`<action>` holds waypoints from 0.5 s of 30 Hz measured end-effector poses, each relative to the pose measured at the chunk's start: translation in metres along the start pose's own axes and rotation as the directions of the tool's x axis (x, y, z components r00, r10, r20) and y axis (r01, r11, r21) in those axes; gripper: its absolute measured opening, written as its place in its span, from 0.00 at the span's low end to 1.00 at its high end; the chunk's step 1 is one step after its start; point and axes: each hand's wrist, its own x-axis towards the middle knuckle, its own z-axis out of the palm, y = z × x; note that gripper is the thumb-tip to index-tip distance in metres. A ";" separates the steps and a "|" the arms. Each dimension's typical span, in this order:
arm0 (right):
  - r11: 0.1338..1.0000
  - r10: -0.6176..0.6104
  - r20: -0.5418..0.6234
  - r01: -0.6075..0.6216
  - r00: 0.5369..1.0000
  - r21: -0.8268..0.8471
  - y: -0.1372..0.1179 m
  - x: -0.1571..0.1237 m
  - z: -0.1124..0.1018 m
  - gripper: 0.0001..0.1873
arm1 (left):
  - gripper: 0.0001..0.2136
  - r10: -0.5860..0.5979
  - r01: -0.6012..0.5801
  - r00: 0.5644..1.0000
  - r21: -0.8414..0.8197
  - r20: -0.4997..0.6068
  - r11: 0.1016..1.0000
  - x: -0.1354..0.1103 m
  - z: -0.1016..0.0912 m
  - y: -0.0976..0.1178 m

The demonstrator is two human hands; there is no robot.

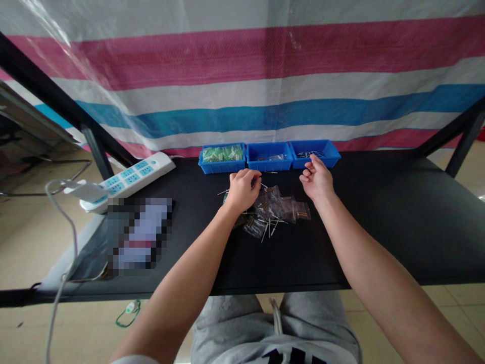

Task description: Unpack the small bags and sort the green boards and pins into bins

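My left hand [242, 189] rests on the black table [379, 227], fingers curled in a pinch over a heap of small clear plastic bags [278, 208] and thin metal pins [267, 227]. What it pinches is too small to name. My right hand [316, 179] hovers just in front of the right blue bin [316, 151], fingers curled together, with nothing that I can make out in them. Three blue bins stand in a row behind the hands: the left bin [222, 158] holds green parts, the middle bin [270, 155] a clear bag.
A white power strip [129, 179] lies at the table's back left, its cable [62, 222] hanging over the left edge. A blurred-out flat object [138, 232] lies front left. A striped tarp [242, 76] hangs behind. Black frame bars [56, 98] slope at both sides.
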 end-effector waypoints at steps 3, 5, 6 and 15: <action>0.999 -0.001 0.066 0.004 0.998 -0.043 -0.001 -0.001 -0.001 0.15 | 0.07 0.003 -0.003 1.000 0.001 0.004 1.000 0.000 0.000 -0.001; 0.999 0.005 0.080 -0.002 0.997 -0.040 -0.001 -0.002 -0.001 0.16 | 0.08 -0.001 0.001 1.000 0.009 -0.003 1.000 0.000 0.000 -0.002; 0.999 0.008 0.083 -0.005 0.996 -0.039 -0.001 -0.003 -0.001 0.16 | 0.08 -0.009 0.009 1.000 0.015 -0.010 1.000 0.001 0.000 -0.003; 0.946 -0.117 0.191 0.167 0.975 -0.277 0.006 -0.013 0.009 0.17 | 0.13 -0.180 0.181 0.983 0.064 -0.018 0.981 0.005 -0.005 -0.010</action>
